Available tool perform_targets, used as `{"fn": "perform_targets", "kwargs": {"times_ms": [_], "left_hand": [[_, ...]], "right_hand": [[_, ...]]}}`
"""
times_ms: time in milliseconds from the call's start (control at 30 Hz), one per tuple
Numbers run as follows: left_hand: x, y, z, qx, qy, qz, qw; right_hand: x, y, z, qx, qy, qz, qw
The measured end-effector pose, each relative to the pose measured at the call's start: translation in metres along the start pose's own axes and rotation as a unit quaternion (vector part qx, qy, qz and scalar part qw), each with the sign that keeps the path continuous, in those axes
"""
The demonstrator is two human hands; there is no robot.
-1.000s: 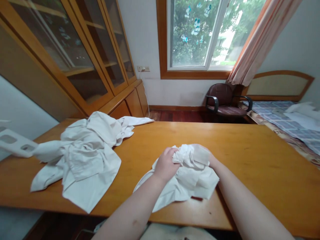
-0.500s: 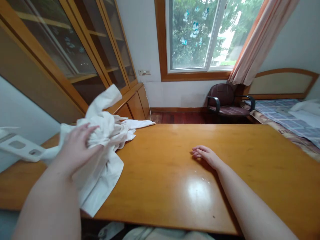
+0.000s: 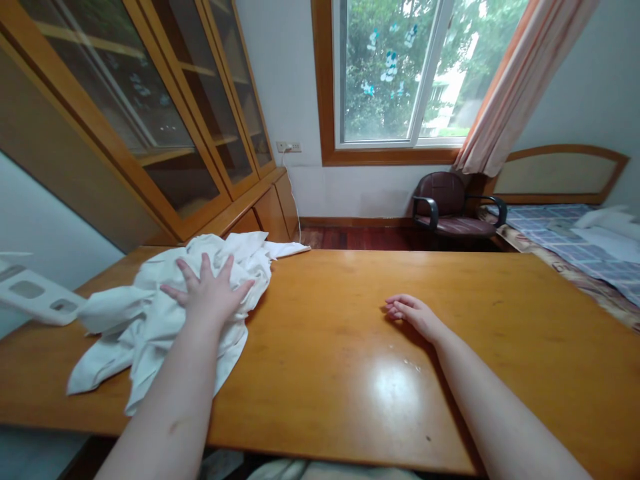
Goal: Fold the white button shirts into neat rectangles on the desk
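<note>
A crumpled white cloth [image 3: 170,293] lies in a heap on the left part of the wooden table [image 3: 325,360]. One long flap, sleeve-like, juts out to its left, and a thin end stretches to the table's far edge. My left hand [image 3: 213,293] rests palm down on top of the heap, fingers spread wide, gripping nothing. On the bare wood to the right, my right hand [image 3: 407,312] lies on its side with the fingers loosely curled together and nothing visible in them. Folds hide the cloth's full shape.
A white plastic piece with cut-out holes [image 3: 40,297] stands at the table's left end. Behind are a glass-fronted cabinet [image 3: 200,100], a window [image 3: 390,80], a dark armchair [image 3: 450,207] and a bed [image 3: 560,220] on the right.
My left hand has moved right and flattened onto the cloth with fingers spread. The raised part of the cloth has come down, and the heap now lies lower and wider. My right hand stays put.
</note>
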State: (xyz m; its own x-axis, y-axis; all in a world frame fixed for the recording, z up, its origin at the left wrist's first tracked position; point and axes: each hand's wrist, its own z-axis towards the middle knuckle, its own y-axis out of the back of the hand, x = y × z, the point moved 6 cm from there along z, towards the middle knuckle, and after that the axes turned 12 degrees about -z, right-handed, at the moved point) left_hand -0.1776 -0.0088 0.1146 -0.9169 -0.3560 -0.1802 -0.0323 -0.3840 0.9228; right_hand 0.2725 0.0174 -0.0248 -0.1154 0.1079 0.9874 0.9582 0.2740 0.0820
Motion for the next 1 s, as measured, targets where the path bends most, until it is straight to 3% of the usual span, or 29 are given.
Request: {"fn": "perform_targets", "kwargs": {"times_ms": [100,200,433,567,667,733,800,900,1000], "left_hand": [[0.017,-0.051,-0.005,0.092,0.046,0.004,0.995],[0.032,-0.075,-0.009,0.1,0.059,0.008,0.993],[0.066,-0.075,0.004,0.101,0.06,0.016,0.993],[0.062,-0.07,-0.002,0.084,0.048,0.006,0.995],[0.04,-0.058,-0.016,0.053,0.083,-0.019,0.995],[0.011,-0.044,-0.026,0.007,0.093,-0.032,0.995],[-0.031,-0.033,-0.033,-0.017,0.028,-0.052,0.998],[-0.103,-0.042,-0.046,0.049,-0.121,-0.13,0.983],[-0.159,-0.073,-0.07,0.173,-0.215,-0.286,0.918]], "right_hand": [[0.002,-0.001,0.0,-0.001,-0.004,0.004,1.0],[0.003,-0.001,-0.001,-0.004,-0.004,0.013,1.0],[0.003,-0.002,0.0,0.003,-0.005,0.0,1.0],[0.002,-0.002,0.002,0.002,-0.007,0.0,1.0],[0.001,-0.002,0.003,-0.002,-0.007,0.004,1.0],[0.002,-0.003,0.003,-0.004,-0.008,0.005,1.0],[0.004,-0.004,0.002,-0.005,-0.009,0.006,1.0],[0.007,-0.005,0.0,-0.011,-0.007,0.004,1.0],[0.011,-0.005,-0.002,-0.018,0.006,-0.026,0.999]]}}
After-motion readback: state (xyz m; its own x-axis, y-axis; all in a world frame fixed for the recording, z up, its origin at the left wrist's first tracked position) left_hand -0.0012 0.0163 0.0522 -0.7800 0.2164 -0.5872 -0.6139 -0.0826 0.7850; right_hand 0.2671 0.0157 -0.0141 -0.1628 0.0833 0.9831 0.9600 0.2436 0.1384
